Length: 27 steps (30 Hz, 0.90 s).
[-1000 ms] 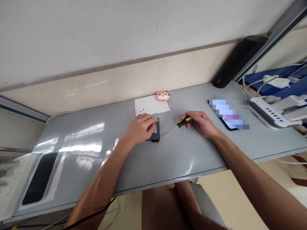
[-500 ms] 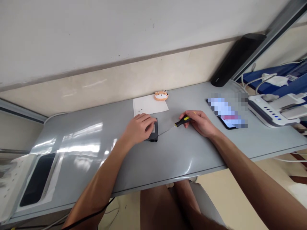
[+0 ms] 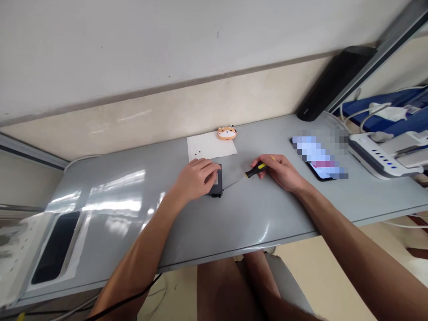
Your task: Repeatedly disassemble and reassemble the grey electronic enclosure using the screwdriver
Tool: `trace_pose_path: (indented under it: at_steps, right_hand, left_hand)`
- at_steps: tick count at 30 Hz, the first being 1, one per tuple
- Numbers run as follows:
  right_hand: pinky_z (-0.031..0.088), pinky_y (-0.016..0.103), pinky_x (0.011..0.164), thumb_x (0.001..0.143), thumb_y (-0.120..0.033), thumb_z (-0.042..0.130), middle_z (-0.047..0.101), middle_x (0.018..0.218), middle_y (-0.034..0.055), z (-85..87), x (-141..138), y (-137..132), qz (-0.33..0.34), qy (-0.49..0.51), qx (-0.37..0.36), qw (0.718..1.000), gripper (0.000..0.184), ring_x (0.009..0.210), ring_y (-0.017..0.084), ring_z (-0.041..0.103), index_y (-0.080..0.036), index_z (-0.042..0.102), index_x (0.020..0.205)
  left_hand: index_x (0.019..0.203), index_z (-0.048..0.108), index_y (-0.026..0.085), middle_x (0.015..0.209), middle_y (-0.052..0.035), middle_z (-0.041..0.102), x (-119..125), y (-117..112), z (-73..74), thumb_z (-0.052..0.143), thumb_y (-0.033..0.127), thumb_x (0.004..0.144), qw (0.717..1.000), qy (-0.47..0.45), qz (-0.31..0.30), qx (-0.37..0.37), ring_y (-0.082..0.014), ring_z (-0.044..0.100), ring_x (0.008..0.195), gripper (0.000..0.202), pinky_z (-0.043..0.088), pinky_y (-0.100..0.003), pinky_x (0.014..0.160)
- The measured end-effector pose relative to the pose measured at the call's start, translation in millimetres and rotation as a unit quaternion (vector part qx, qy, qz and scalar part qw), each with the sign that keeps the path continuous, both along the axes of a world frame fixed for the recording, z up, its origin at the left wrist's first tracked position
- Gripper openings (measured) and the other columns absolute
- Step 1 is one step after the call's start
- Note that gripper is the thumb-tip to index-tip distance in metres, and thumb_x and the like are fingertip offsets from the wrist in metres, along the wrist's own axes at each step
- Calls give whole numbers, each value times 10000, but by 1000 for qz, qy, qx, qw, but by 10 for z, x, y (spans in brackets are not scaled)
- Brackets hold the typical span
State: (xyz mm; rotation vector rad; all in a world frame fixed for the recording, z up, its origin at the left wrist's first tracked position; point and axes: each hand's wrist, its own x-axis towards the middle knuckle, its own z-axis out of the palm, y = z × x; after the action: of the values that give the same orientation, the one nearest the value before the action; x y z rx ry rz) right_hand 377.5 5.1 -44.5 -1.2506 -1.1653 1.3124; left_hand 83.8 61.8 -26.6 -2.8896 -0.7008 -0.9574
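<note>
My left hand (image 3: pixel 195 179) lies over a small black box-shaped device (image 3: pixel 216 182) on the grey table (image 3: pixel 234 214), fingers curled across its top and holding it in place. My right hand (image 3: pixel 280 171) is closed round a screwdriver (image 3: pixel 254 170) with a black and yellow handle. The thin shaft slants down to the left, and its tip meets the right edge of the black device. Most of the device is hidden under my left hand.
A white sheet of paper (image 3: pixel 211 146) with tiny dark specks lies behind the device, an orange animal-face trinket (image 3: pixel 227 133) at its far corner. A phone (image 3: pixel 317 156) lies to the right, then a white power strip (image 3: pixel 384 156) with cables. A black cylinder (image 3: pixel 334 82) leans against the wall.
Hands, screwdriver and device keep their places; only the camera view shifts slightly.
</note>
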Motion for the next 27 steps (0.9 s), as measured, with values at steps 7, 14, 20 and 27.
trace_pose_path:
  at_steps: [7, 14, 20, 27]
  right_hand:
    - [461, 344, 696, 820, -773, 789, 684, 625, 39, 38, -16, 6, 11, -8, 15, 1000, 555, 614, 182, 591, -222, 856, 802]
    - [462, 347, 677, 758, -830, 805, 692, 635, 41, 59, -17, -5, 2, -13, 6, 1000, 614, 619, 187, 592, -218, 844, 773]
    - [475, 345, 694, 757, -819, 815, 674, 616, 33, 50, -10, -8, 16, -8, 2, 1000, 600, 632, 192, 603, -222, 852, 792]
    - [485, 341, 715, 797, -782, 808, 655, 605, 24, 12, -3, -14, -1, 2, 7, 1000, 561, 652, 194, 604, -224, 854, 809]
  left_hand:
    - [1019, 749, 186, 909, -45, 812, 1, 1, 18, 518, 98, 1046, 1000, 4, -1, 26, -175, 747, 791, 248, 603, -323, 777]
    - [1008, 742, 191, 898, -37, 785, 9, -33, 79, 527, 92, 1026, 1000, 1, -1, 5, -173, 717, 795, 237, 595, -331, 792]
    - [1025, 745, 187, 990, -68, 764, 32, -70, 76, 563, 122, 1014, 1000, 9, -19, -21, -197, 698, 877, 194, 605, -366, 841]
    - [1009, 745, 196, 1027, -77, 754, 18, -62, 31, 550, 127, 1017, 998, 33, -14, -52, -209, 699, 910, 207, 604, -379, 841]
